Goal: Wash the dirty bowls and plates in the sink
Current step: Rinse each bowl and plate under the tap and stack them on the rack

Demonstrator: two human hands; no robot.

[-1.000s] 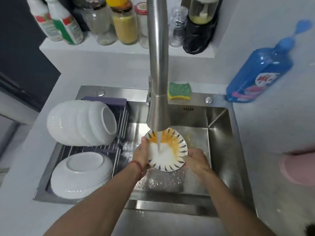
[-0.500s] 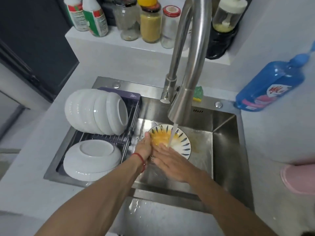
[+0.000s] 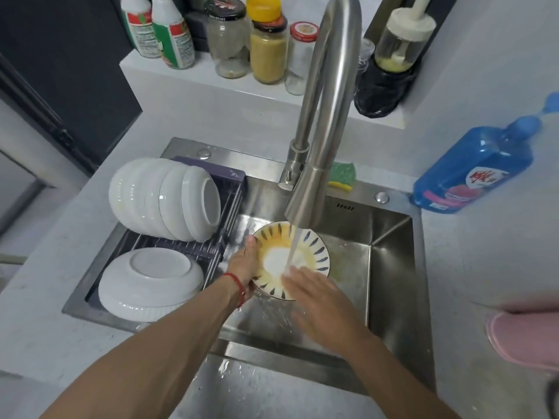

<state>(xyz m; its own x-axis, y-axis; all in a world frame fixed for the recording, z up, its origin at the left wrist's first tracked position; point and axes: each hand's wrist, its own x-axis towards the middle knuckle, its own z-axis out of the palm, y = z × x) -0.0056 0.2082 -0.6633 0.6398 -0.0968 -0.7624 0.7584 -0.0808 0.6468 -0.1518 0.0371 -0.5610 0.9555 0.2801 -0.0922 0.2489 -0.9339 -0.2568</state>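
A small patterned plate (image 3: 314, 246), white with blue dashes and yellow residue, tilts under the running tap (image 3: 305, 204) above the steel sink (image 3: 390, 267). My left hand (image 3: 243, 264) grips the plate's left rim, thumb on its upper edge. With flat, straight fingers my right hand (image 3: 314, 294) rubs the plate's lower right part under the water stream. Water splashes off the plate's lower edge into the basin.
A dish rack (image 3: 223, 237) on the sink's left half holds several white bowls on their sides (image 3: 160, 198) and an upturned white bowl (image 3: 151, 282). A green sponge (image 3: 343, 175) lies behind the tap. A blue detergent bottle (image 3: 472, 170) stands right; jars line the shelf (image 3: 211, 77).
My right hand slid from the plate's middle down to its lower right edge. More of the white centre shows and less yellow residue covers it. The camera view shifted slightly.
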